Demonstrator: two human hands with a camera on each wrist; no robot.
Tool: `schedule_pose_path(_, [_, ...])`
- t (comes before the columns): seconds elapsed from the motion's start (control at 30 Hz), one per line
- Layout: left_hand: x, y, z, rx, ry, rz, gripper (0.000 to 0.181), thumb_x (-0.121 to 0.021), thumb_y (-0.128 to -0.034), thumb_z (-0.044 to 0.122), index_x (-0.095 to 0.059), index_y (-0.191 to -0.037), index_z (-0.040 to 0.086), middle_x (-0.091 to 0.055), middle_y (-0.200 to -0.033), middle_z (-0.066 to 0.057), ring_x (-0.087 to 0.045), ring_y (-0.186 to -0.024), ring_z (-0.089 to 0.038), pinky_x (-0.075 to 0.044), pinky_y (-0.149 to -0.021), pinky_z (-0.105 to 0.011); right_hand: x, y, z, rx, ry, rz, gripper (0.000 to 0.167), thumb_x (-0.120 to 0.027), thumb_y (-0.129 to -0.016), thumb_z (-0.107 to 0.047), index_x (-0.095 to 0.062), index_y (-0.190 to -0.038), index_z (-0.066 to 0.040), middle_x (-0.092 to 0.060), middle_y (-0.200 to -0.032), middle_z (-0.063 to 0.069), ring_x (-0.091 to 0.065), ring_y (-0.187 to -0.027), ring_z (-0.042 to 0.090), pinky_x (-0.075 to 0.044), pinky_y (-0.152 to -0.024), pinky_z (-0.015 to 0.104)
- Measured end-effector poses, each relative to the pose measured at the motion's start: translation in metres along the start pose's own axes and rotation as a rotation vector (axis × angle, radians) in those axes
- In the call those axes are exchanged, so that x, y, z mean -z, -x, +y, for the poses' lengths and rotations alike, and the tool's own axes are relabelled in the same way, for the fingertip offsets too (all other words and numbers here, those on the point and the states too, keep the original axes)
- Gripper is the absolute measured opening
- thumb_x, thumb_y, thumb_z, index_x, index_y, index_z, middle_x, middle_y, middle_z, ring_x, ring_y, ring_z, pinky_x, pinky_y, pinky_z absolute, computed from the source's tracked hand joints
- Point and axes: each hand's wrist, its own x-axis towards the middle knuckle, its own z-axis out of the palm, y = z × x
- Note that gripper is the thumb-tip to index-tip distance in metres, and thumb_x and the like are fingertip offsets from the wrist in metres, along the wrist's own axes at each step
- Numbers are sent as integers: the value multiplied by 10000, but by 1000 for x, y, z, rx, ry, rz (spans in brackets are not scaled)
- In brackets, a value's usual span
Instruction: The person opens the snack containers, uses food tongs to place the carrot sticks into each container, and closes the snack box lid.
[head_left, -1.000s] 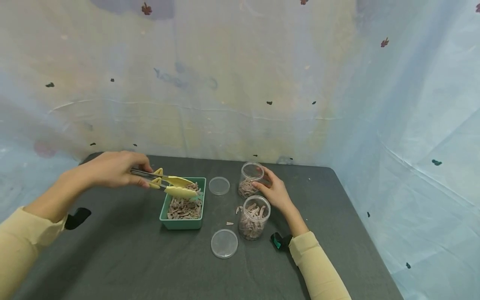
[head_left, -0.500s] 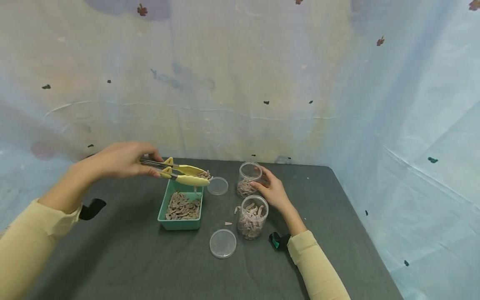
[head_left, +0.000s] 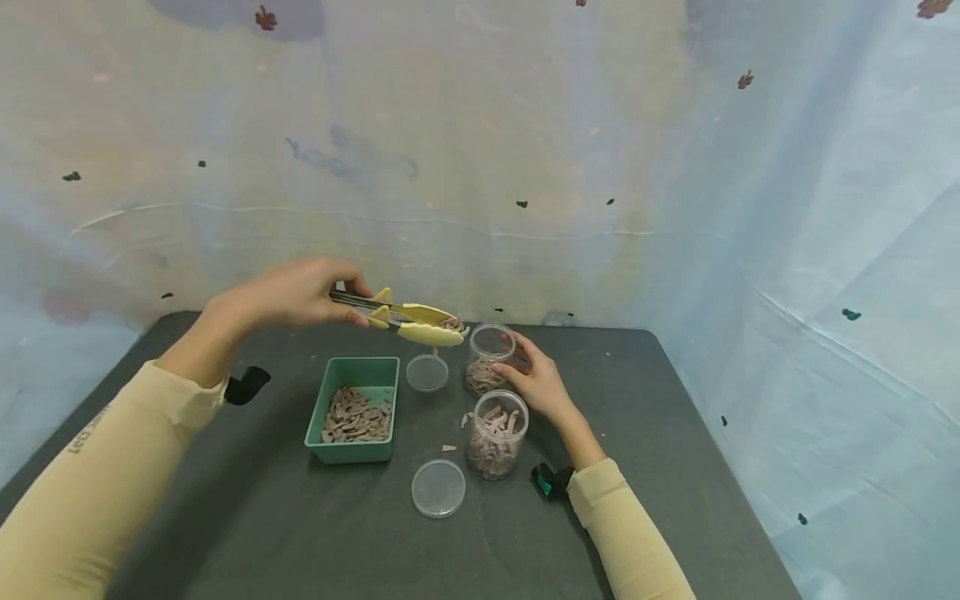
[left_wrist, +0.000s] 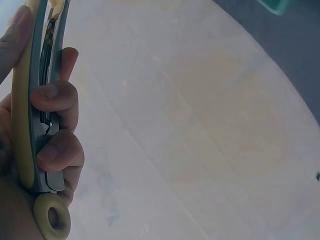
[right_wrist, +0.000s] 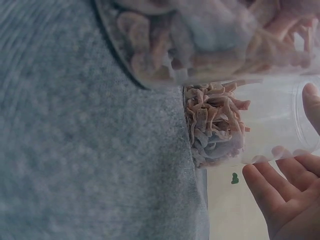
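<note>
In the head view my left hand (head_left: 300, 293) grips metal tongs with yellow heads (head_left: 429, 325), palm over the handles. Between the heads sits a clump of greyish-brown strips (head_left: 452, 323), just left of the far clear jar (head_left: 480, 350) and close to its mouth. My right hand (head_left: 542, 382) holds that jar from the right; in the right wrist view the thumb is at the rim and the fingers (right_wrist: 265, 187) lie along its wall. Strips (right_wrist: 215, 120) fill roughly its lower half. The left wrist view shows fingers (left_wrist: 57, 97) curled round the tongs' handles (left_wrist: 25, 115).
A green tray (head_left: 349, 453) with more strips stands to the left. Nearer me is a second clear jar (head_left: 495, 454), fuller of strips. Two clear lids, a far lid (head_left: 427, 373) and a near lid (head_left: 438, 490), lie on the dark tabletop. A loose strip (head_left: 449, 447) lies between.
The tongs have risen out of the green tray with a clump of strips and travelled right to the far jar. My right hand stays on that jar.
</note>
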Motion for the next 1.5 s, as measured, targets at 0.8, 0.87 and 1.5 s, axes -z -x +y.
schedule_pose_path(0.8, [-33,-64,11,-10,153,19,343,-827,-918,338,-733,-1152,105,-723,-1198,-62,-681,-1069,-271,-533,-866,-481,-6,-1,-6,-20,15,-8,699,-760,-978,-213,-427,-1576,-68,-528,-1531,143,-539,-1385,347,-504,-1061,445])
schedule_pose_path(0.87, [-38,-65,10,-19,151,17,339,-831,-915,333,-734,-1145,102,-724,-1179,-67,-686,-1048,-268,-536,-856,-476,-6,0,-6,-34,17,-7,717,-763,-976,-218,-414,-1584,-67,-521,-1533,161,-538,-1385,351,-504,-1061,447])
schedule_pose_path(1.5, [-51,-66,10,34,95,-62,344,-814,-918,405,-733,-1145,159,-702,-1205,-40,-668,-1058,-254,-519,-860,-485,-6,0,-6,-33,30,-11,748,-755,-983,-236,-380,-1591,-16,-475,-1557,216,-517,-1396,387,-501,-1061,467])
